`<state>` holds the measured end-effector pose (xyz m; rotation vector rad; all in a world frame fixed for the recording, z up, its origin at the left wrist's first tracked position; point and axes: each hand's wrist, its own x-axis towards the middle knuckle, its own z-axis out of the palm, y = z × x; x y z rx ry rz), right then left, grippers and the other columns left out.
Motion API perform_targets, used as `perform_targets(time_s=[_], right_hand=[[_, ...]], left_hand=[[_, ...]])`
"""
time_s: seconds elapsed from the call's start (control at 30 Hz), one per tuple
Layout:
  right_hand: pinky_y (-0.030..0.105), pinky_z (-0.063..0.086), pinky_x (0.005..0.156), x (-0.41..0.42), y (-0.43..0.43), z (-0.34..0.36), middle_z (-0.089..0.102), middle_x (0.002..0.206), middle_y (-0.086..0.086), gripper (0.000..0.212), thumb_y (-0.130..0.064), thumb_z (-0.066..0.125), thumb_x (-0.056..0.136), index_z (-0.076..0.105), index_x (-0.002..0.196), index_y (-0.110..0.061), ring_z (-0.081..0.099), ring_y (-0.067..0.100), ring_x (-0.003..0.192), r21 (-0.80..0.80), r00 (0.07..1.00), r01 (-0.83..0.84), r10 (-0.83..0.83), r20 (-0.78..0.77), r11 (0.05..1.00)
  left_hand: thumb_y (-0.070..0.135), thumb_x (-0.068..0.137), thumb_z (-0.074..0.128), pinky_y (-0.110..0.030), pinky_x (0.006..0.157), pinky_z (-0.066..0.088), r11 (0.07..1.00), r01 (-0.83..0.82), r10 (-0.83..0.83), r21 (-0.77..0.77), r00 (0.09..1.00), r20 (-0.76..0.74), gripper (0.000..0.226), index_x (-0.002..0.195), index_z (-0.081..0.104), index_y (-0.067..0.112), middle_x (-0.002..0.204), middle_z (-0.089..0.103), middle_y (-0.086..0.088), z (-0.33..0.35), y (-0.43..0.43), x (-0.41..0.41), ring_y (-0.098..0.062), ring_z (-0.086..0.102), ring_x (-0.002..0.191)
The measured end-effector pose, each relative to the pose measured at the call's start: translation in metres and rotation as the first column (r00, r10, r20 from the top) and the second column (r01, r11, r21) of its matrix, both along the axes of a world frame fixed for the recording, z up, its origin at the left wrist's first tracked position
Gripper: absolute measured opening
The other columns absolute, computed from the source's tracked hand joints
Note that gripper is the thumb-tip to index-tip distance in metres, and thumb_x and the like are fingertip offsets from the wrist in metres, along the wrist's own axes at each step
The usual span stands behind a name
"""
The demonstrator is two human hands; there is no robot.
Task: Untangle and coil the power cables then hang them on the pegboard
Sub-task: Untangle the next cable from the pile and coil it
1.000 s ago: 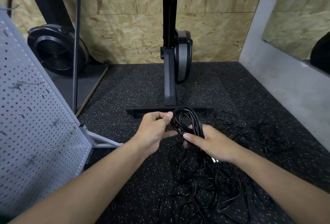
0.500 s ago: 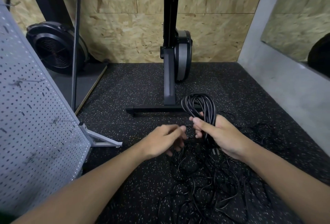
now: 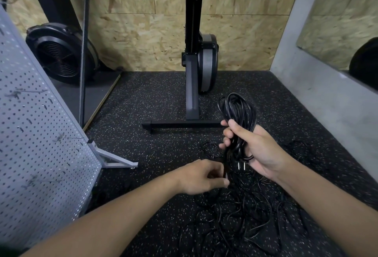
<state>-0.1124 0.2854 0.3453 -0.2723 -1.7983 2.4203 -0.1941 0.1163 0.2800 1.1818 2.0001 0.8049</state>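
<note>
My right hand (image 3: 255, 150) grips a coil of black power cable (image 3: 238, 111) whose loops stand up above my fingers; a two-pin plug (image 3: 241, 166) hangs from under my palm. My left hand (image 3: 202, 177) is lower and to the left, fingers curled around the black strand that hangs down from the coil. A tangle of black cables (image 3: 245, 215) lies on the speckled rubber floor below both hands. The grey pegboard (image 3: 34, 134) with metal hooks stands tilted at the left.
A black upright machine with a T-shaped base (image 3: 192, 113) stands on the floor right behind the coil. A black fan wheel (image 3: 59, 54) and a thin pole (image 3: 83, 52) are at the back left. A grey wall runs along the right.
My right hand has lifted the coil up and to the right. My left hand let go of the loops, dropped lower and now holds the hanging strand.
</note>
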Motion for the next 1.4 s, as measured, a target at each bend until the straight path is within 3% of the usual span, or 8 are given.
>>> perform_targets(time_s=[0.17,0.33,0.47,0.67,0.83,0.97,1.1,1.4], right_hand=[[0.057,0.057,0.093,-0.002,0.028,-0.009,0.065,0.07,0.003,0.035,-0.035,0.059,0.105,0.065,0.093,-0.003,0.073,0.021,0.072,0.604,0.969,0.183,-0.247,0.023,0.775],[0.037,0.053,0.078,0.001,0.04,-0.014,0.069,0.08,-0.004,0.016,-0.041,0.056,0.105,0.062,0.102,-0.027,0.072,0.02,0.083,0.868,0.96,0.059,-0.265,0.085,0.493],[0.025,0.05,0.08,0.004,0.025,-0.008,0.071,0.107,-0.007,0.037,-0.057,0.044,0.104,0.058,0.129,-0.034,0.066,0.009,0.097,0.898,0.963,-0.235,-0.039,0.268,0.373],[0.043,0.032,0.122,0.007,0.012,-0.004,0.053,0.147,-0.021,0.086,-0.096,0.018,0.083,0.052,0.144,-0.047,0.048,0.007,0.138,0.666,0.864,-0.472,0.153,0.479,0.578],[0.042,0.044,0.114,0.008,0.003,-0.004,0.064,0.134,-0.017,0.046,-0.066,0.059,0.094,0.052,0.137,-0.049,0.06,0.006,0.124,0.696,0.819,-0.573,0.306,0.485,0.432],[0.041,0.055,0.095,0.008,0.004,-0.01,0.068,0.104,-0.019,0.017,-0.046,0.056,0.102,0.057,0.114,-0.059,0.065,0.005,0.096,0.702,0.864,-0.504,0.304,0.402,0.503],[0.034,0.056,0.076,0.011,0.013,-0.009,0.059,0.084,-0.007,0.015,-0.02,0.052,0.106,0.059,0.115,-0.03,0.059,0.008,0.073,0.696,0.89,-0.455,0.246,0.385,0.556],[0.036,0.054,0.084,0.009,0.016,-0.012,0.067,0.084,-0.028,0.025,-0.031,0.053,0.105,0.056,0.119,-0.052,0.062,-0.001,0.077,0.756,0.935,-0.349,0.151,0.321,0.553]], left_hand=[[0.033,0.106,0.06,-0.025,0.07,0.047,0.998,-0.032,0.023,-0.05,0.987,-0.161,0.009,0.109,0.062,0.024,0.085,0.074,0.004,0.007,-0.003,-0.007,-0.008,0.068,0.078],[0.034,0.105,0.06,-0.03,0.086,0.053,0.992,0.034,0.035,0.124,0.856,-0.516,0.02,0.113,0.072,0.02,0.104,0.071,0.008,0.032,-0.003,-0.012,-0.009,0.065,0.093],[0.047,0.099,0.063,-0.032,0.076,0.053,0.951,0.106,0.135,0.292,0.705,-0.696,0.03,0.101,0.071,0.017,0.094,0.065,0.008,0.049,-0.006,-0.012,-0.01,0.06,0.085],[0.056,0.081,0.076,-0.035,0.067,0.052,0.891,-0.018,0.305,0.454,0.765,-0.567,0.042,0.092,0.063,0.017,0.084,0.063,0.01,0.065,-0.016,-0.02,-0.01,0.056,0.073],[0.051,0.078,0.083,-0.037,0.075,0.052,0.889,-0.022,0.293,0.457,0.795,-0.531,0.043,0.095,0.061,0.018,0.093,0.059,0.011,0.063,-0.019,-0.026,-0.011,0.055,0.084],[0.047,0.086,0.079,-0.026,0.093,0.05,0.859,-0.057,0.34,0.508,0.806,-0.485,0.039,0.11,0.063,0.02,0.113,0.056,0.013,0.054,-0.018,-0.032,-0.008,0.058,0.106],[0.048,0.101,0.061,-0.034,0.094,0.055,0.87,-0.268,0.386,0.415,0.893,-0.233,0.026,0.115,0.069,0.028,0.107,0.072,0.016,0.045,-0.029,-0.042,0.001,0.066,0.102],[0.023,0.104,0.063,-0.047,0.096,0.057,0.856,-0.398,0.446,0.33,0.891,-0.084,0.009,0.104,0.071,0.028,0.101,0.076,0.008,0.032,-0.032,-0.048,-0.017,0.071,0.099]])
